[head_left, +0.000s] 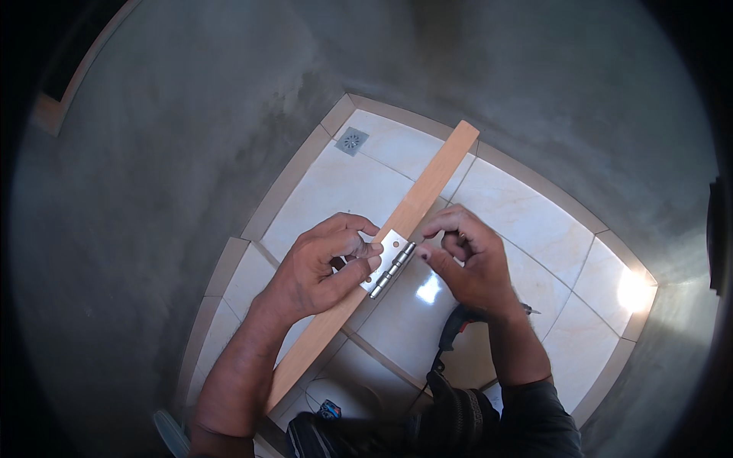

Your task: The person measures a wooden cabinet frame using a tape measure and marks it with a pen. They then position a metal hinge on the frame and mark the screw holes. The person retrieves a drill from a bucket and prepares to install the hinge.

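Note:
A silver butt hinge (396,263) lies on the edge of a long light-brown wooden board (429,183), which slants from lower left to upper right. My left hand (324,263) is closed on the hinge's left leaf, thumb and fingertips pressing it to the wood. A small brassy spot shows in a lower hole of that leaf. Just right of the hinge knuckle, my right hand (473,263) is held up with curled fingers. A tiny brassy bit shows among them, too small to name. The hinge and the right fingertips look slightly apart.
A dark power drill (450,327) lies partly behind my right forearm, its bit (531,310) poking out beyond. The floor has glossy white tiles (527,221) and a square drain (352,141). Grey walls (206,137) rise around it. A small blue object (330,410) sits at the bottom.

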Available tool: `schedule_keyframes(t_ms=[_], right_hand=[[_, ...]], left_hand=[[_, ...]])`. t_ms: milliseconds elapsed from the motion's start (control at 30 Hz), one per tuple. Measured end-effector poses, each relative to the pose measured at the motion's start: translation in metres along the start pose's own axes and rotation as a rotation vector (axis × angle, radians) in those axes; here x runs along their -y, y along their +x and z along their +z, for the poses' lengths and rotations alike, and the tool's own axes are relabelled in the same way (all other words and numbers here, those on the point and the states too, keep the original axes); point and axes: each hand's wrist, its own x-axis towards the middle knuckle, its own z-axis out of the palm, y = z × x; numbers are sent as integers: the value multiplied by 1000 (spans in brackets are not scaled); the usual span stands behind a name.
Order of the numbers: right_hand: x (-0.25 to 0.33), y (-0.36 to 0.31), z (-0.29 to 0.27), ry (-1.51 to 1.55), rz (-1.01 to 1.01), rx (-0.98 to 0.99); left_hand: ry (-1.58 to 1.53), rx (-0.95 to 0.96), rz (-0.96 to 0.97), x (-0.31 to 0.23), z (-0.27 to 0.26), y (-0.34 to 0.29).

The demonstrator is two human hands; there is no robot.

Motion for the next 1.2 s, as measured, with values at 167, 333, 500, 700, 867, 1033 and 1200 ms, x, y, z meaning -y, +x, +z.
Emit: schedule_keyframes(t_ms=[167, 333, 500, 700, 867, 1033, 1200], right_hand=[[-32, -12, 21, 225, 39, -62], [-50, -12, 26, 244, 20, -66], [-59, -10, 28, 292, 43, -69], [-57, -9, 28, 272, 26, -67], [-56, -9, 29, 343, 26, -70], [-57, -9, 28, 318, 10, -60], [-56, -9, 27, 278, -17, -55]], left_hand=[[-8, 6, 17, 0, 1, 2], [-27, 5, -8, -3, 0, 1], [-20, 6, 15, -1, 1, 2], [-31, 9, 25, 0, 0, 2], [-69, 5, 13, 2, 1, 1], [-61, 1, 18, 2, 2, 2], [-36, -3, 64, 5, 2, 3]])
